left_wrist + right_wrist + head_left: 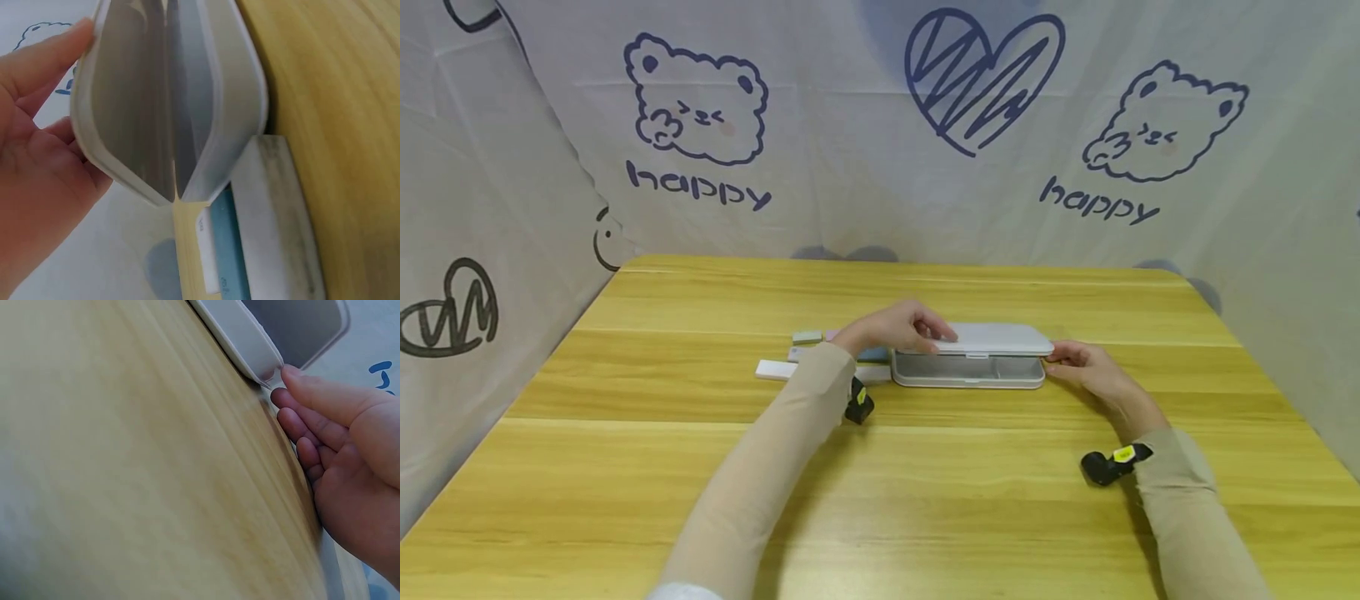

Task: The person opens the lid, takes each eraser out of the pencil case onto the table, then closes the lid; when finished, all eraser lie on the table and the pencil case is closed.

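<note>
A white hinged pencil case (967,382) lies on the table with its lid (992,335) partly raised. Its grey inside (947,367) shows, with a divider near the right end. My left hand (898,327) grips the left part of the lid, thumb at the front edge; in the left wrist view the hand (47,131) is beside the tilted lid (125,94). At the case's right end, my right hand (1086,367) pinches the rear corner near the hinge. In the right wrist view, that hand's thumb (331,394) touches the corner, with the other fingers curled below.
Left of the case lie a long white block (772,369), a blue item (872,355) and a small greenish block (807,337), partly behind the left forearm. The wooden table (970,500) reaches back to a printed cloth (850,167).
</note>
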`<state>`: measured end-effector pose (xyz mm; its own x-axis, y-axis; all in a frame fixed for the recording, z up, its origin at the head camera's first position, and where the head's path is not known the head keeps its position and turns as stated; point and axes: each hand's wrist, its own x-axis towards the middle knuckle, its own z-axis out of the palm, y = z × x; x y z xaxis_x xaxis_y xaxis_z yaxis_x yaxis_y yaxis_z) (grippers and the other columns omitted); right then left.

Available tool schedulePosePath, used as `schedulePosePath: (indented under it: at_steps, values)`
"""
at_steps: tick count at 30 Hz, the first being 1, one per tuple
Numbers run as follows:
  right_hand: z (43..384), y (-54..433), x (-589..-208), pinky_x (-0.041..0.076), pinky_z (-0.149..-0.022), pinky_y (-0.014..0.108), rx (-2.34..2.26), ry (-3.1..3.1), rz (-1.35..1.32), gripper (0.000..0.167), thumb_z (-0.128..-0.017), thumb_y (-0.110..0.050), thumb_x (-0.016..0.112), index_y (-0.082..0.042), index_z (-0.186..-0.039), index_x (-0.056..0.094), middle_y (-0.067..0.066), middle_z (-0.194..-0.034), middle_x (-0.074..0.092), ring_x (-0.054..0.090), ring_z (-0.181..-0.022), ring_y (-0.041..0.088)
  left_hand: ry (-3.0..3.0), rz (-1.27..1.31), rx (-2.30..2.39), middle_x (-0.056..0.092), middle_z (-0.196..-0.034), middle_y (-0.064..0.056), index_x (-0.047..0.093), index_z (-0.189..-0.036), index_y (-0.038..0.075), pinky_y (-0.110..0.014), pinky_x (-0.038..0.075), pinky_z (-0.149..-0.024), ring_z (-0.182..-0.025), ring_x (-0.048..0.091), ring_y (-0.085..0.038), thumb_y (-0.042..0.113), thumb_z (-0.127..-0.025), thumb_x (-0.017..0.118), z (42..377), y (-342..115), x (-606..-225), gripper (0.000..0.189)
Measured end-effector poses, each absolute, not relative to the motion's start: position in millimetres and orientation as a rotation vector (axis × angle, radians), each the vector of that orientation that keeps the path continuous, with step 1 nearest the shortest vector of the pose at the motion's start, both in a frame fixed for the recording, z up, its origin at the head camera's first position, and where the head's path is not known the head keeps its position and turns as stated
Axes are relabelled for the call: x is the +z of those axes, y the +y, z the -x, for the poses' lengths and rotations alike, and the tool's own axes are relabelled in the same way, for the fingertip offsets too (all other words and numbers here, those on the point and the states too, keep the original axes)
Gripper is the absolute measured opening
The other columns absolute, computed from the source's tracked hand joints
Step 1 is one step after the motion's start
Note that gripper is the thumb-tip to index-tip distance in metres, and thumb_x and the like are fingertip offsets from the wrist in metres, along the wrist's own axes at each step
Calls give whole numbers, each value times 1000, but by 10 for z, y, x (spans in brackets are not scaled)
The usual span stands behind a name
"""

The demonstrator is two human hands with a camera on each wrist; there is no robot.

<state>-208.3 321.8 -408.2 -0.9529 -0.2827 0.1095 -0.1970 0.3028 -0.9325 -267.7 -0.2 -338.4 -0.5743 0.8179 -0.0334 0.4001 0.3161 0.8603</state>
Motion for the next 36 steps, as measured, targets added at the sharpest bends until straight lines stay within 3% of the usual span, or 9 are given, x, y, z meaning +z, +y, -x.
schedulePosePath:
  at_steps: [5, 9, 12, 16, 23, 28, 34, 36]
  values:
    - [2069, 3199, -4089, 45, -71, 16, -1775, 2444, 451, 41, -85, 7, 54, 24, -118, 38, -13, -92, 60, 54, -84, 3, 2117, -1039, 1097, 52, -71, -1, 62, -112, 2, -20, 37, -59, -62, 38, -10, 1, -82, 63, 2652, 46, -3415, 30]
    - [2068, 3200, -4095, 45, -72, 17, -1769, 2438, 469, 44, -85, 2, 56, 24, -119, 37, -12, -94, 60, 55, -85, 4, 2136, -1059, 1029, 45, -61, 1, 61, -113, 3, -20, 33, -53, -54, 33, -10, 4, -84, 61, 2650, 93, -3454, 29]
    - [2073, 3201, -4094, 45, -72, 17, -1758, 2441, 464, 46, -85, -1, 57, 22, -120, 38, -11, -95, 60, 56, -86, 5, 2179, -1094, 955, 55, -68, -1, 62, -112, 3, -19, 31, -52, -53, 31, -9, 4, -84, 61, 2648, 126, -3478, 29]
    - [2084, 3202, -4104, 45, -73, 17, -1775, 2428, 455, 47, -86, -1, 57, 23, -120, 36, -11, -96, 60, 56, -87, 5, 2254, -1105, 873, 64, -91, -4, 63, -111, 5, -17, 33, -56, -59, 34, -8, 4, -82, 63, 2640, 162, -3499, 28]
    - [2091, 3211, -4128, 45, -74, 16, -1800, 2424, 486, 45, -86, 1, 56, 23, -119, 37, -13, -98, 60, 56, -87, 4, 2313, -1077, 810, 62, -81, -4, 65, -108, 8, -18, 30, -53, -60, 33, -9, 5, -80, 65, 2629, 204, -3526, 28]
    - [2086, 3207, -4122, 44, -75, 16, -1811, 2417, 489, 45, -85, 1, 56, 23, -120, 37, -13, -99, 59, 55, -89, 3, 2312, -1078, 819, 64, -93, -1, 65, -107, 7, -17, 32, -54, -61, 35, -9, 4, -80, 66, 2624, 201, -3526, 28]
    - [2095, 3203, -4135, 44, -76, 15, -1817, 2431, 473, 45, -85, 0, 57, 21, -120, 38, -13, -98, 59, 54, -90, 3, 2294, -1085, 821, 58, -73, 0, 65, -107, 6, -17, 31, -51, -56, 32, -8, 2, -79, 66, 2607, 199, -3502, 28]
    - [2103, 3209, -4144, 44, -76, 15, -1819, 2433, 473, 44, -85, 0, 57, 21, -120, 39, -13, -98, 59, 55, -90, 3, 2289, -1074, 822, 57, -73, -1, 65, -107, 6, -17, 30, -51, -55, 31, -9, 2, -79, 66, 2602, 202, -3494, 28]
